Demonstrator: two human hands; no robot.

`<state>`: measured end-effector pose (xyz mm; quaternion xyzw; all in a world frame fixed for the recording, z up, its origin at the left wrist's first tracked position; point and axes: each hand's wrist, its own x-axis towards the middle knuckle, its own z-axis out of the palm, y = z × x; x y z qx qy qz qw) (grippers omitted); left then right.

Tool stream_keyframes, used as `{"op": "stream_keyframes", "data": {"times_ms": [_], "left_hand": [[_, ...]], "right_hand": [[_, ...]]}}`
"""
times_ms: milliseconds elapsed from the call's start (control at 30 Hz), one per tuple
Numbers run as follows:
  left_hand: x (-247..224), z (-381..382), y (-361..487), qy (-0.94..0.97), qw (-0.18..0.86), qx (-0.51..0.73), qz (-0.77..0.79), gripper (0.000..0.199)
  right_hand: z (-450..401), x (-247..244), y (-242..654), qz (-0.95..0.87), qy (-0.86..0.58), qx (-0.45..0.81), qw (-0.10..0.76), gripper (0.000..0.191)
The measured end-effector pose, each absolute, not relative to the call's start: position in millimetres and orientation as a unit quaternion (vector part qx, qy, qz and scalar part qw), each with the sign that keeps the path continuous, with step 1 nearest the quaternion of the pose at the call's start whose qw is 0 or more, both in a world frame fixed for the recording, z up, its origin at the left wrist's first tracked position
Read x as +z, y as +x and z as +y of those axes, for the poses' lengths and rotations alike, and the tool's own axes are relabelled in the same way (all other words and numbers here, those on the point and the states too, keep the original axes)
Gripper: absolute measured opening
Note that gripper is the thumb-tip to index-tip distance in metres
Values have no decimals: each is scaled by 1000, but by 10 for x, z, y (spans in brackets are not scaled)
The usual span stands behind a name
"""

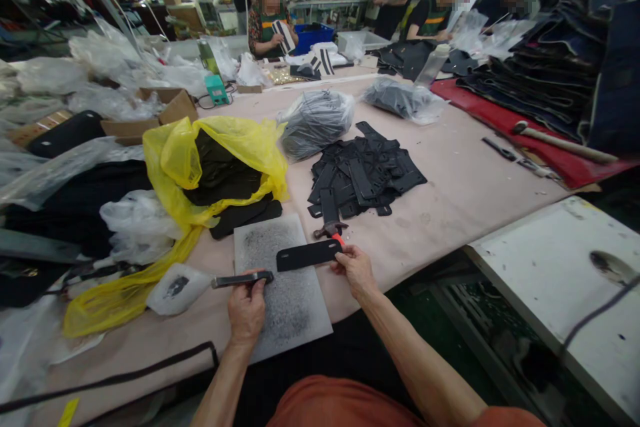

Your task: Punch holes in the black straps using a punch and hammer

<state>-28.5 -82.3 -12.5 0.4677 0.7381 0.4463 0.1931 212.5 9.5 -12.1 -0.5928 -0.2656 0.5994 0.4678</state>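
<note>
My left hand (247, 312) grips a dark metal hand punch (243, 279), which lies sideways over the left part of a speckled white board (285, 313). Between the fingers of my right hand (356, 269) is the right end of a black strip (307, 255) with rounded corners and a slot near each end. The strip hangs over or rests on the board; I cannot tell which. Just beyond my right hand lies a claw hammer (331, 229) with a red handle, partly hidden. Behind it spreads a pile of similar black pieces (363, 170).
To the left, a yellow plastic bag (235, 133) holds dark pieces. Grey-wrapped bundles (318, 121) sit behind the pile. At right, a mallet (565, 141) lies on red material (465, 97) beside stacked dark fabric (545, 67). Several people work across the table.
</note>
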Motion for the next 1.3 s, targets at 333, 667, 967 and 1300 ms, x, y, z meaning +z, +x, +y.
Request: {"op": "stream_keyframes", "data": {"times_ms": [333, 667, 967, 1300], "left_hand": [[-111, -835, -283, 463, 198, 448, 739, 28], [-157, -854, -299, 459, 191, 454, 739, 29], [-181, -849, -306, 403, 207, 486, 748, 27], [-163, -849, -282, 428, 193, 475, 744, 25]], "right_hand": [[88, -123, 2125, -269, -589, 609, 458, 26], [63, 85, 2035, -304, -547, 601, 497, 33], [-128, 228, 1916, -751, -403, 289, 437, 16], [-417, -71, 1808, -832, -403, 197, 327, 21]]}}
